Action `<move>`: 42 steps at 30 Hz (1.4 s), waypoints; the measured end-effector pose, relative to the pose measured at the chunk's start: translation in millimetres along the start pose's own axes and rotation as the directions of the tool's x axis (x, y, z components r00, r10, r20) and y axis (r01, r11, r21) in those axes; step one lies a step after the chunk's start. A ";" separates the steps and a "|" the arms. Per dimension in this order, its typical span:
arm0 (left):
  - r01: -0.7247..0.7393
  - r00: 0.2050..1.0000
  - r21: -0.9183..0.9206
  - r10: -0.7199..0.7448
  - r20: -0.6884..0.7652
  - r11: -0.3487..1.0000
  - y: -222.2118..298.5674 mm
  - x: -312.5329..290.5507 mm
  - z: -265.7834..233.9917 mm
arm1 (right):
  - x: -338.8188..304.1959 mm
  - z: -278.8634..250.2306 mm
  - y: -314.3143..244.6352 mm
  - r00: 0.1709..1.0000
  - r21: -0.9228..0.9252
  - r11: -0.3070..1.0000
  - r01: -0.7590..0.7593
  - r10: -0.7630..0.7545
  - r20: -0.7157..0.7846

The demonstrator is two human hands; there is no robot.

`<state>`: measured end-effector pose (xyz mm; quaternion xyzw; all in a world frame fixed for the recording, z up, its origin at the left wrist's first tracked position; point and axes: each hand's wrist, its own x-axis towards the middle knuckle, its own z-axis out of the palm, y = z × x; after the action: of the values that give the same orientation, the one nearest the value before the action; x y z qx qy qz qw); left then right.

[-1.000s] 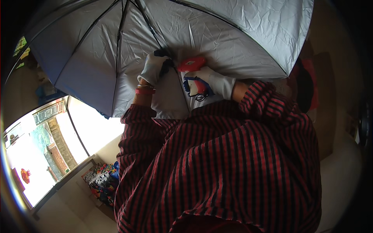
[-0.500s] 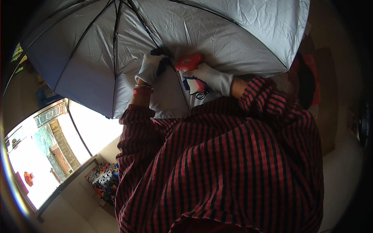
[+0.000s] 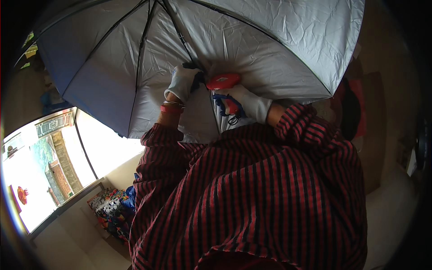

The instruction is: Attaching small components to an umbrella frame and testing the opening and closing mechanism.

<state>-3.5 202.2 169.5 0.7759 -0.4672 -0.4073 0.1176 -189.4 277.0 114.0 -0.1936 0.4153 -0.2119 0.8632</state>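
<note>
An open umbrella (image 3: 171,119) spreads before me, its silver-grey inside and dark ribs facing me. My left hand (image 3: 183,83), in a white glove with a dark blue palm, is curled closed at a thin rib in the middle of the canopy. Just right of it, my right hand (image 3: 249,102), gloved the same way, grips a red handheld tool (image 3: 224,81). The tool has a rounded red head and a black cord loop at its lower end; its exact kind is unclear. Its head is close to the rib and the left fingers. Whether it touches the cloth cannot be seen.
On the left is a bright window opening (image 3: 40,166) with a dark frame. Below it lies a heap of multicoloured cloth (image 3: 112,209). A red and black item (image 3: 355,108) is beyond the umbrella's right edge. The canopy hides much of the far side.
The view has shifted, so umbrella and hands appear slightly lower. The red tool's head has tilted, its face now showing flatter. Both hands keep their holds.
</note>
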 end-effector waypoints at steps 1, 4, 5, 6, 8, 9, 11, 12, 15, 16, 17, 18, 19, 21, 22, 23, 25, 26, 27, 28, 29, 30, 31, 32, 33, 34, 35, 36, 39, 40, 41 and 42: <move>-0.004 1.000 -0.006 0.004 -0.005 1.000 1.7 -1.1 3.4 | -5.0 5.9 0.6 0.998 0.023 1.000 0.017 -0.016 -0.069; -0.096 0.993 -0.005 0.096 -0.066 0.995 4.3 -7.3 8.4 | 6.6 5.8 7.9 0.986 0.041 0.998 0.048 -0.041 -0.162; -0.249 0.953 0.243 0.282 -0.113 0.938 4.1 -9.9 7.3 | 10.5 0.3 10.1 0.995 0.076 0.996 0.053 -0.046 -0.090; -0.359 0.879 0.481 0.463 -0.113 0.800 4.0 -12.3 5.6 | 14.3 -5.8 11.4 0.998 0.110 0.992 0.055 -0.054 -0.019; -0.160 0.948 0.577 0.287 -0.135 0.801 14.0 -6.5 -26.8 | 3.6 15.4 2.3 0.976 0.023 0.977 0.210 -0.208 -0.065; -0.116 0.943 0.639 0.286 -0.169 0.760 19.0 -2.5 -43.6 | -4.3 23.8 -6.2 0.926 -0.045 0.933 0.356 -0.359 -0.116; 0.022 0.920 0.735 0.274 -0.280 0.678 18.6 -2.1 -96.3 | -25.6 40.5 -42.3 0.896 -0.185 0.884 0.428 -0.443 -0.043; 0.090 0.901 0.770 0.277 -0.333 0.632 18.4 3.1 -122.3 | -28.8 47.9 -58.9 0.853 -0.296 0.814 0.499 -0.522 0.005; 0.161 0.858 0.805 0.322 -0.400 0.572 5.8 11.5 -163.1 | -7.5 54.1 -76.9 0.811 -0.126 0.812 0.569 -0.580 -0.077; 0.171 0.857 0.800 0.314 -0.409 0.576 -7.6 7.9 -169.6 | -5.7 57.9 -83.6 0.740 -0.188 0.745 0.640 -0.663 -0.111; 0.187 0.841 0.787 0.319 -0.438 0.587 -12.5 14.7 -171.1 | 6.2 58.1 -91.5 0.698 -0.131 0.712 0.689 -0.702 -0.141; 0.202 0.824 0.775 0.324 -0.465 0.599 -15.5 23.0 -172.9 | 15.5 55.8 -96.0 0.688 -0.126 0.702 0.701 -0.712 -0.140; 0.189 0.832 0.783 0.327 -0.449 0.593 -15.9 27.1 -161.3 | 21.2 51.4 -97.2 0.665 -0.173 0.685 0.708 -0.729 -0.163; 0.254 0.786 0.698 0.278 -0.553 0.669 -8.9 13.3 -128.3 | 32.1 42.7 -102.0 0.652 -0.222 0.677 0.702 -0.736 -0.182; 0.248 0.788 0.703 0.283 -0.546 0.667 -4.3 1.3 -110.6 | 32.3 43.3 -101.6 0.650 -0.221 0.677 0.702 -0.736 -0.190; 0.105 0.684 0.655 0.424 -0.594 0.748 3.5 -8.7 -89.6 | 31.8 43.9 -102.5 0.615 -0.234 0.643 0.729 -0.766 -0.190; -0.259 0.570 0.557 0.591 -0.571 0.789 10.5 -13.6 -64.5 | 38.7 50.6 -103.5 0.515 -0.233 0.544 0.806 -0.839 -0.176; -0.447 0.574 0.471 0.648 -0.501 0.760 8.8 -13.3 -54.9 | 36.8 55.2 -104.1 0.516 -0.235 0.545 0.805 -0.839 -0.174; -0.521 0.584 0.384 0.646 -0.491 0.762 11.7 -8.9 -45.9 | 33.8 58.5 -103.4 0.558 -0.257 0.580 0.773 -0.814 -0.162; -0.529 0.583 0.382 0.651 -0.486 0.758 19.8 -5.5 -38.7 | 33.2 58.8 -104.3 0.591 -0.280 0.611 0.741 -0.790 -0.160; -0.528 0.652 0.271 0.589 -0.477 0.805 27.6 -2.7 -32.7 | 33.5 59.4 -105.2 0.640 -0.267 0.660 0.703 -0.750 -0.167; -0.514 0.719 0.159 0.524 -0.457 0.843 34.6 -0.3 -29.9 | 33.7 60.4 -106.1 0.636 -0.269 0.657 0.704 -0.752 -0.173; -0.533 0.687 0.170 0.541 -0.485 0.829 36.6 3.5 -27.5 | 32.2 62.0 -106.1 0.653 -0.258 0.671 0.695 -0.740 -0.164; -0.535 0.687 0.169 0.543 -0.483 0.828 37.3 6.6 -27.8 | 30.6 63.6 -105.7 0.670 -0.247 0.685 0.686 -0.726 -0.154; -0.511 0.738 0.080 0.484 -0.470 0.856 36.9 9.3 -30.2 | 28.7 64.9 -104.7 0.656 -0.283 0.666 0.690 -0.741 -0.144; -0.479 0.786 -0.009 0.425 -0.449 0.878 37.2 11.5 -30.9 | 27.3 63.9 -104.8 0.655 -0.284 0.666 0.690 -0.741 -0.146; -0.479 0.786 -0.009 0.424 -0.449 0.878 37.5 13.7 -30.4 | 26.1 62.9 -105.1 0.674 -0.301 0.678 0.671 -0.726 -0.134; -0.496 0.763 0.002 0.436 -0.478 0.869 37.4 15.7 -30.3 | 25.0 62.3 -105.2 0.693 -0.318 0.689 0.651 -0.710 -0.121; -0.492 0.763 -0.002 0.430 -0.483 0.871 45.5 10.2 -25.9 | 20.2 57.3 -108.0 0.735 -0.293 0.729 0.619 -0.669 -0.111; -0.470 0.780 -0.017 0.406 -0.477 0.883 44.8 7.7 -27.4 | 21.0 57.2 -107.9 0.736 -0.293 0.728 0.619 -0.669 -0.106; -0.468 0.778 -0.017 0.404 -0.481 0.883 41.0 12.1 -28.5 | 22.3 56.8 -108.7 0.716 -0.281 0.703 0.653 -0.694 -0.071; -0.448 0.773 0.012 0.393 -0.498 0.894 38.1 17.3 -29.9 | 23.8 56.4 -110.1 0.694 -0.268 0.677 0.686 -0.719 -0.037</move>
<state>-1.3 161.7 201.1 0.7212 -0.5612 -0.1859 0.3610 -153.4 181.5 187.7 -0.4232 0.3896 -0.4902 0.6549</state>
